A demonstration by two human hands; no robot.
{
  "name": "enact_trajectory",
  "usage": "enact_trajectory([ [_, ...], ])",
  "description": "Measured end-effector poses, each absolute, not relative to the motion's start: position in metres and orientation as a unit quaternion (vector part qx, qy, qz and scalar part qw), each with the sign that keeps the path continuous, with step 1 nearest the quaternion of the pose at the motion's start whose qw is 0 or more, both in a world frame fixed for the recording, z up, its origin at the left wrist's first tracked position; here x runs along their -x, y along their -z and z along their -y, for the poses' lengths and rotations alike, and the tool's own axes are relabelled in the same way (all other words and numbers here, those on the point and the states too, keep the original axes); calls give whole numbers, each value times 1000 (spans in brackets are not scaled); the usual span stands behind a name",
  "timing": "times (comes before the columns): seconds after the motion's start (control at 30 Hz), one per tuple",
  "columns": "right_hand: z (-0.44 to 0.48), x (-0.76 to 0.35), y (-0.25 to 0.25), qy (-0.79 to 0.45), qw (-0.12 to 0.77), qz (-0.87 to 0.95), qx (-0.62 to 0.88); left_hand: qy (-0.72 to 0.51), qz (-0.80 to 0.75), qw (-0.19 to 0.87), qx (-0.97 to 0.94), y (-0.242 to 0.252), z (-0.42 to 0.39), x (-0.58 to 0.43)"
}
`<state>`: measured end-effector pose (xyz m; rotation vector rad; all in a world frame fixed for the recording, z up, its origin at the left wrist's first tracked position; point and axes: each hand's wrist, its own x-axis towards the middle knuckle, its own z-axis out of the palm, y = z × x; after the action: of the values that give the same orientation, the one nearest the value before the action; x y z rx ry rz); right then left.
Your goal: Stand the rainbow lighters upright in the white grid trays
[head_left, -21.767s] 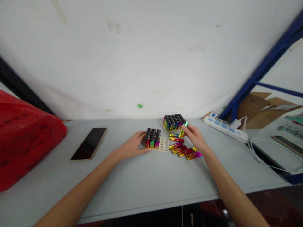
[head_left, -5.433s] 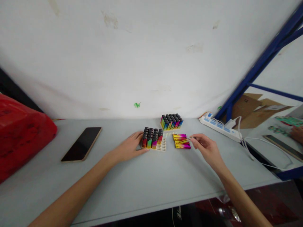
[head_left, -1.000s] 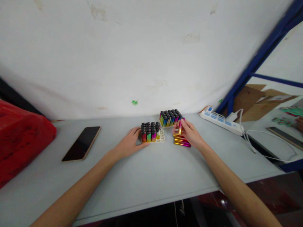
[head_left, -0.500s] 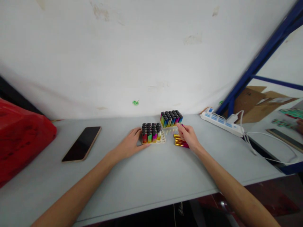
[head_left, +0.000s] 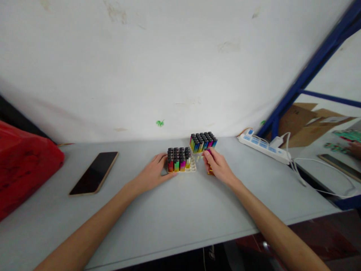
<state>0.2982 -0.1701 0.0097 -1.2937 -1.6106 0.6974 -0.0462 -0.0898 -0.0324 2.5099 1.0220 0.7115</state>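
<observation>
A white tray (head_left: 193, 168) holds several upright lighters (head_left: 179, 159) with black tops, and some slots on its right side show no lighter. My left hand (head_left: 153, 174) rests at the tray's left edge, thumb and fingers spread around the corner. Just right of the tray, my right hand (head_left: 216, 164) is closed on a purple lighter (head_left: 208, 151). Under that hand a gold lighter (head_left: 210, 172) lies on the table, mostly covered. Behind stands a second block of lighters (head_left: 203, 142), closely packed and upright.
A phone (head_left: 94, 173) lies at the left, beside a red bag (head_left: 25, 165). At the right are a white power strip (head_left: 263, 146) with cables, a blue frame (head_left: 304, 71) and cardboard boxes (head_left: 313, 122). Another person's hand (head_left: 354, 148) shows at the far right.
My right hand has moved left towards the tray, with the purple lighter in its fingers. My left hand stays at the tray's left edge.
</observation>
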Motion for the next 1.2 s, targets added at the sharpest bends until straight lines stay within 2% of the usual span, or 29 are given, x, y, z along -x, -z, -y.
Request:
enact_trajectory([
  [0.17, 176, -292, -17, -130, 384, 772, 489, -253, -351, 169, -886, 32, 89, 46],
  [0.5, 171, -294, -5, -115, 294, 821, 477, -261, -341, 169, -887, 32, 89, 45],
  [0.73, 164, -282, -6, 27, 199, 843, 499, -269, -339, 159, -887, 33, 90, 43],
  [1.0, 161, -355, -17, -53, 258, 815, 516, -257, -343, 154, -890, 32, 91, 44],
  [1.2, 159, -406, -16, -138, 241, 779, 562, -250, -351, 160, -888, 32, 91, 44],
])
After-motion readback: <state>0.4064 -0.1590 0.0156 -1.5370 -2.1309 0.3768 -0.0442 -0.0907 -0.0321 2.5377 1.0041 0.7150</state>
